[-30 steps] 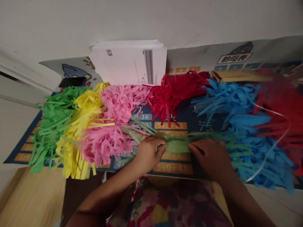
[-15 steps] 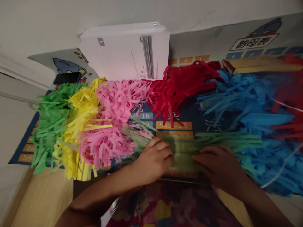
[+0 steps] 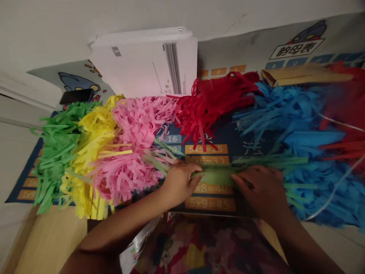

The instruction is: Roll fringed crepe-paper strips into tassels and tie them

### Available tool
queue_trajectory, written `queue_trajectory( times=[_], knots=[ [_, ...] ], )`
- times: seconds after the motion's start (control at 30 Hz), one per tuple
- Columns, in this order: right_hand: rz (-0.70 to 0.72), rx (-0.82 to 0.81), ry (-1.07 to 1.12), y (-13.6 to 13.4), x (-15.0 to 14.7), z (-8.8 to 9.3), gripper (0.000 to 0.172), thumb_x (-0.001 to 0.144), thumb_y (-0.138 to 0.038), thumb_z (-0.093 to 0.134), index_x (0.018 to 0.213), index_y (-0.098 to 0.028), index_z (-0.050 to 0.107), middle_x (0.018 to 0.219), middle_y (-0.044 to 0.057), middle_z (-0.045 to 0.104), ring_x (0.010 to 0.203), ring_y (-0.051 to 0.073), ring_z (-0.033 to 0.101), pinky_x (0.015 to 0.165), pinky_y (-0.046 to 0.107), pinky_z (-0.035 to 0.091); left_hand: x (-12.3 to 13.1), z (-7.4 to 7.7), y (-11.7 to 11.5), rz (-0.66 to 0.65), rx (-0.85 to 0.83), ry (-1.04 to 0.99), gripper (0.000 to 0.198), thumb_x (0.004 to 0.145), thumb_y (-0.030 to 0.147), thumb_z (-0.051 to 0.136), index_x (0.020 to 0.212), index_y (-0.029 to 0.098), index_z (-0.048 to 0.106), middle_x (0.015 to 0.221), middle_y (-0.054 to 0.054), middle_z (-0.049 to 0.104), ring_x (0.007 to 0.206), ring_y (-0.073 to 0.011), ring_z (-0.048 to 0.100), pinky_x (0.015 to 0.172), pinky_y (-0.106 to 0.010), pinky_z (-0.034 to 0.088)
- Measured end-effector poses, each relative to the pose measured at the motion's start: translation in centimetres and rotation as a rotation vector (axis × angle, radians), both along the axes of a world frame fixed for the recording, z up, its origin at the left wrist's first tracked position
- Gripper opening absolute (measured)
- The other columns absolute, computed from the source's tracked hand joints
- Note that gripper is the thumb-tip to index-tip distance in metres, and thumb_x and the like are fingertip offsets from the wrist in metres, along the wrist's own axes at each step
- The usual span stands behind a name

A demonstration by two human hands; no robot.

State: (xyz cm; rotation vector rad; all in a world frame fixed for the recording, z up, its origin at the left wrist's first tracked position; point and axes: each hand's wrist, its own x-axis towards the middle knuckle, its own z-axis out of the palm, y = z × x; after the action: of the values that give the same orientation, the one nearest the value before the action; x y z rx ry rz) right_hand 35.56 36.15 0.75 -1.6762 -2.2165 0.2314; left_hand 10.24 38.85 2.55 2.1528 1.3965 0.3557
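Note:
Between my two hands stretches a light green fringed paper strip (image 3: pixel 217 176), its cut ends fanning out on both sides. My left hand (image 3: pixel 179 182) is closed round its left part, thumb and fingers pinching the paper. My right hand (image 3: pixel 261 186) grips the right part, thumb below and fingers on top; motion blurs the paper a little. The left fringe reaches towards a pink paper tassel pile (image 3: pixel 125 173). On the right, the green fringe lies over a blue paper tassel pile (image 3: pixel 322 182).
Green (image 3: pixel 58 148) and yellow fringed paper (image 3: pixel 89 152) lie at the left, dark red fringe (image 3: pixel 216 99) at the back. A white box (image 3: pixel 137 68) stands against the wall, near a dark phone-like object (image 3: pixel 76 96). A tan envelope (image 3: pixel 305 74) lies back right. A printed mat (image 3: pixel 209 204) covers the table.
The green paper, bunched and blurred between my hands before, is now pulled flatter and narrower. My left thumb shows now, pinching its edge. The whole view has shifted slightly.

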Motion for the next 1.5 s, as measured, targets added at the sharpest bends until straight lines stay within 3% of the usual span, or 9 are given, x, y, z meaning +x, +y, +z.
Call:
queue_trajectory(
  times=[0.13, 0.27, 0.73, 1.07, 1.17, 1.27, 1.33, 1.4, 1.5],
  knots=[
    [-0.058, 0.048, -0.053, 0.7, -0.7, -0.2, 0.046, 0.102, -0.046, 0.047, 0.07, -0.022, 0.07, 0.067, 0.003, 0.069, 0.073, 0.022, 0.061, 0.077, 0.039, 0.03, 0.8, 0.6, 1.1, 0.014, -0.017, 0.258, 0.016, 0.094, 0.026, 0.057, 0.097, 0.02, 0.07, 0.081, -0.004, 0.077, 0.073, -0.0236, 0.07, 0.071, -0.034, 0.048],
    [-0.074, 0.034, -0.082, 1.1, -1.0, -0.4, 0.047, 0.101, -0.046, 0.047, 0.07, -0.022, 0.071, 0.064, 0.004, 0.068, 0.071, 0.023, 0.06, 0.074, 0.038, 0.03, 1.2, 1.3, 1.5, -0.015, -0.026, 0.406, 0.02, 0.093, 0.03, 0.054, 0.088, 0.018, 0.069, 0.072, -0.006, 0.074, 0.068, -0.0256, 0.07, 0.066, -0.035, 0.048],
    [-0.109, 0.024, -0.132, 1.7, -1.5, -0.6, 0.062, 0.103, -0.058, 0.034, 0.067, -0.023, 0.069, 0.059, 0.004, 0.065, 0.065, 0.023, 0.06, 0.074, 0.04, 0.03, 0.9, 0.7, 1.7, -0.023, 0.064, 0.379, 0.016, 0.086, 0.027, 0.054, 0.081, 0.02, 0.068, 0.064, -0.004, 0.072, 0.06, -0.0231, 0.068, 0.06, -0.032, 0.046],
    [-0.141, 0.02, -0.125, 1.9, -1.7, -0.7, 0.057, 0.101, -0.057, 0.039, 0.066, -0.023, 0.069, 0.057, 0.005, 0.062, 0.063, 0.023, 0.055, 0.071, 0.038, 0.03, 0.7, 0.5, 1.5, -0.003, 0.009, 0.434, 0.018, 0.089, 0.029, 0.057, 0.098, 0.019, 0.069, 0.073, -0.005, 0.073, 0.066, -0.0231, 0.068, 0.063, -0.033, 0.048],
    [-0.152, 0.0, -0.137, 2.1, -1.8, -0.9, 0.056, 0.1, -0.056, 0.041, 0.064, -0.023, 0.067, 0.056, 0.005, 0.059, 0.063, 0.024, 0.055, 0.069, 0.038, 0.029, 0.6, 0.6, 1.2, 0.013, 0.131, 0.376, 0.021, 0.089, 0.029, 0.061, 0.107, 0.018, 0.066, 0.088, -0.007, 0.074, 0.081, -0.0239, 0.068, 0.072, -0.035, 0.05],
    [-0.228, 0.028, -0.116, 2.0, -1.8, -0.5, 0.045, 0.097, -0.055, 0.049, 0.074, -0.021, 0.069, 0.065, 0.007, 0.065, 0.069, 0.026, 0.059, 0.071, 0.04, 0.032, 0.2, 0.7, 1.3, -0.183, 0.386, 0.294, 0.023, 0.096, 0.024, 0.056, 0.117, 0.018, 0.063, 0.117, -0.011, 0.069, 0.11, -0.0268, 0.061, 0.092, -0.04, 0.045],
    [-0.29, 0.134, -0.074, 1.5, -1.5, 0.2, 0.037, 0.094, -0.052, 0.056, 0.082, -0.02, 0.069, 0.078, 0.01, 0.07, 0.079, 0.029, 0.063, 0.077, 0.043, 0.036, 0.0, 0.8, 1.5, -0.415, 0.432, 0.286, 0.021, 0.101, 0.021, 0.049, 0.113, 0.018, 0.065, 0.113, -0.009, 0.07, 0.11, -0.0252, 0.06, 0.095, -0.041, 0.041],
    [-0.145, 0.215, -0.034, 0.8, -1.3, 1.1, 0.027, 0.094, -0.045, 0.06, 0.087, -0.02, 0.069, 0.091, 0.011, 0.073, 0.089, 0.029, 0.065, 0.087, 0.045, 0.037, -0.2, 0.9, 1.5, -0.543, 0.375, 0.311, 0.023, 0.102, 0.019, 0.045, 0.104, 0.017, 0.068, 0.1, -0.008, 0.071, 0.1, -0.0227, 0.061, 0.095, -0.041, 0.039],
    [0.241, 0.223, -0.056, 0.2, -1.0, 1.9, 0.015, 0.096, -0.029, 0.057, 0.1, -0.022, 0.07, 0.109, 0.007, 0.074, 0.099, 0.026, 0.065, 0.096, 0.045, 0.034, 0.0, 1.1, 1.3, -0.531, 0.313, 0.325, 0.023, 0.097, 0.025, 0.049, 0.101, 0.015, 0.07, 0.098, -0.009, 0.07, 0.097, -0.0239, 0.061, 0.101, -0.047, 0.035]
  ],
)
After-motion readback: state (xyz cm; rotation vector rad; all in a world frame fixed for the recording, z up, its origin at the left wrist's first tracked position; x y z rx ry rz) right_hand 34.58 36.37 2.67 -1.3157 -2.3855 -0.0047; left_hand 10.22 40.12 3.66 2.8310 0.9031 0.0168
